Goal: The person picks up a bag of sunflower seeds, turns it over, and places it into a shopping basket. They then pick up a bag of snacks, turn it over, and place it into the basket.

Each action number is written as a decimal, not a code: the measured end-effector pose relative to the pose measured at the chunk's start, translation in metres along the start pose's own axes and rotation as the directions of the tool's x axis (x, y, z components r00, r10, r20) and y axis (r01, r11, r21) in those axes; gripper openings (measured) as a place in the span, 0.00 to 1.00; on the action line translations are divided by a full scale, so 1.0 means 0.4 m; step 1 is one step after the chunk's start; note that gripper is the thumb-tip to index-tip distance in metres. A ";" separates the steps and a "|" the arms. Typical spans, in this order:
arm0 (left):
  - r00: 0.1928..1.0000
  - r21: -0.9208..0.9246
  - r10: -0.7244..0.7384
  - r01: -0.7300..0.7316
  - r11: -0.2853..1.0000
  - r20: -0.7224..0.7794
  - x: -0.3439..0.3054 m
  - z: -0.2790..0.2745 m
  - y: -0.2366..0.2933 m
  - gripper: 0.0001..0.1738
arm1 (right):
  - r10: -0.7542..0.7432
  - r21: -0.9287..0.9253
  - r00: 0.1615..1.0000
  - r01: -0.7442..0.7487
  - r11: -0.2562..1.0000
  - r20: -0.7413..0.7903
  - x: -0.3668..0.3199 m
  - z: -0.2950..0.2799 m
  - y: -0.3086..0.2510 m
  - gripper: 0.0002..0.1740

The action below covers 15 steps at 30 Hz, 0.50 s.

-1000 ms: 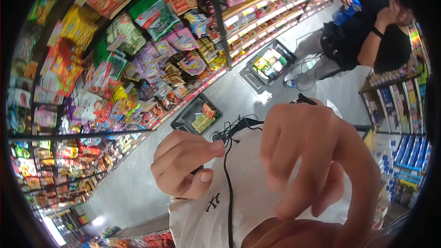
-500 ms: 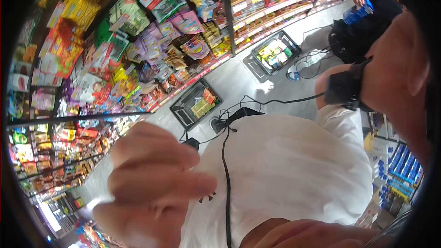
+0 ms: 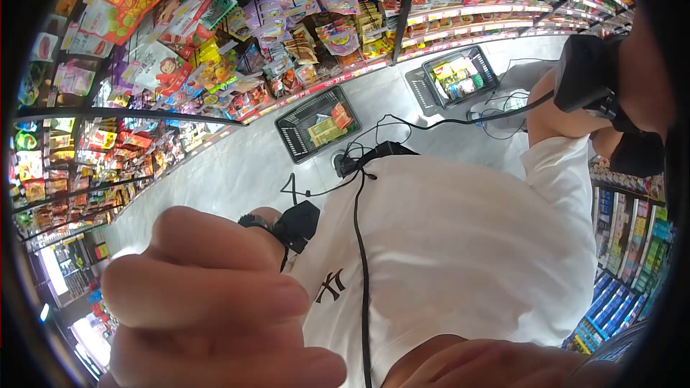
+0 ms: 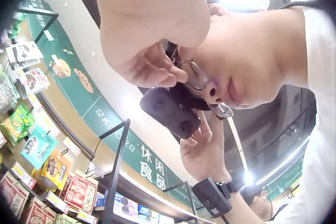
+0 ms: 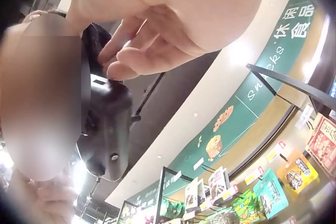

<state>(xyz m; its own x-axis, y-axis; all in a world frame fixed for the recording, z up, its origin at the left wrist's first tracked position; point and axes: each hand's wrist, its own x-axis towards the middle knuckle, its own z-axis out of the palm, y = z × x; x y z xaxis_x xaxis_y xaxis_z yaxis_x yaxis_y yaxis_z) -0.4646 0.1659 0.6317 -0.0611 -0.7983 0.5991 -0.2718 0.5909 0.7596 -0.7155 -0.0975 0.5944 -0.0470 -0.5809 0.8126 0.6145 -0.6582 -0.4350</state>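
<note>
Close to the lens in the head view, my left hand (image 3: pixel 208 294) has its fingers loosely bent, nothing visible in them. The left wrist view shows the same hand (image 4: pixel 157 29) with its fingertips by the glasses (image 4: pixel 195 77) and the upper edge of a black head-worn device (image 4: pixel 170 112). Across the device, my right hand (image 4: pixel 205 153) is raised with fingertips at its edge. In the right wrist view, my right hand (image 5: pixel 173 24) has relaxed fingers at the device's dark housing (image 5: pixel 107 129); whether they press it I cannot tell.
Snack packets (image 3: pixel 338 34) hang on shelving at the upper left. Two black baskets with goods, a near one (image 3: pixel 289 128) and a farther one (image 3: pixel 483 66), sit on the grey floor (image 3: pixel 187 179). A black cable (image 3: pixel 363 273) runs down the white shirt (image 3: pixel 467 244).
Both hands have come up from in front of the shirt towards the head; the right has left the head view, only its arm showing. The view has shifted, and the other person has left it.
</note>
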 end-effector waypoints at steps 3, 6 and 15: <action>0.988 0.094 0.047 -0.033 0.995 -0.146 -0.017 0.016 -0.007 0.08 | -0.024 0.002 0.999 0.024 1.000 0.047 0.049 -0.028 0.003 0.04; 0.951 0.065 0.231 -0.223 0.973 -0.203 -0.025 0.033 -0.063 0.11 | -0.057 -0.017 0.998 0.058 0.998 0.023 0.063 -0.065 -0.023 0.03; 0.895 -0.005 0.332 -0.349 0.937 -0.299 0.039 0.053 -0.053 0.16 | -0.067 -0.071 0.995 0.062 0.996 -0.074 0.069 -0.158 -0.093 0.03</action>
<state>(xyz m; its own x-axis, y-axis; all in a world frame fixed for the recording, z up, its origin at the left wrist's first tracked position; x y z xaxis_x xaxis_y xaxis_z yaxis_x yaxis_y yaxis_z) -0.4803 0.1386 0.6195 0.1425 -0.4836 0.8636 -0.2290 0.8327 0.5040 -0.7896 -0.1195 0.6086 -0.1459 -0.5693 0.8091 0.5530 -0.7250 -0.4105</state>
